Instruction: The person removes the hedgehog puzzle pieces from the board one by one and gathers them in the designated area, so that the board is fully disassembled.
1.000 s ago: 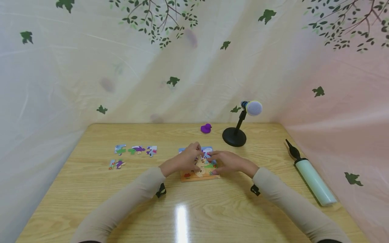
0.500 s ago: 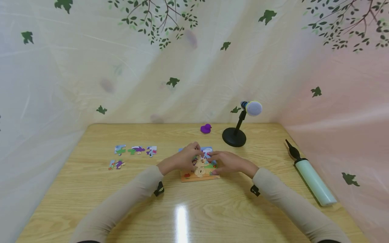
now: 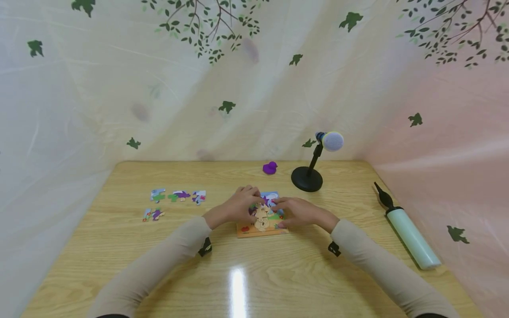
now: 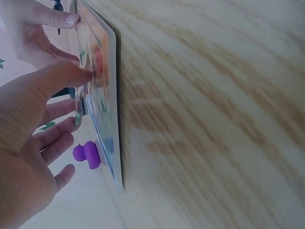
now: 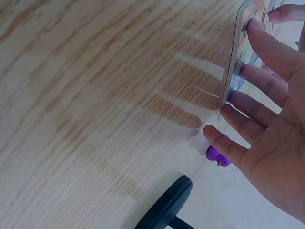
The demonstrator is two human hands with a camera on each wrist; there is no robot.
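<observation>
A picture puzzle board (image 3: pixel 260 230) with an orange lower part lies flat at the table's middle. Over its left side, my left hand (image 3: pixel 236 207) pinches a small puzzle piece (image 4: pixel 79 109) between thumb and fingers; the left wrist view has the piece edge-on, just above the board. My right hand (image 3: pixel 303 212) rests on the board's right side, its thumb and fingers extended and spread along the edge, as the right wrist view confirms. The hands hide the board's upper left and right parts.
Several loose puzzle pieces (image 3: pixel 179 196) lie to the left. Behind the board sits a purple rubber duck (image 3: pixel 270 168). A microphone on a black stand (image 3: pixel 307 179) stands back right, and a pale green hand pump (image 3: pixel 413 238) lies along the table's right edge.
My left hand has shifted slightly left over the board, and its fingers have spread a little, uncovering more of the picture's upper middle. The right hand has stayed in place.
</observation>
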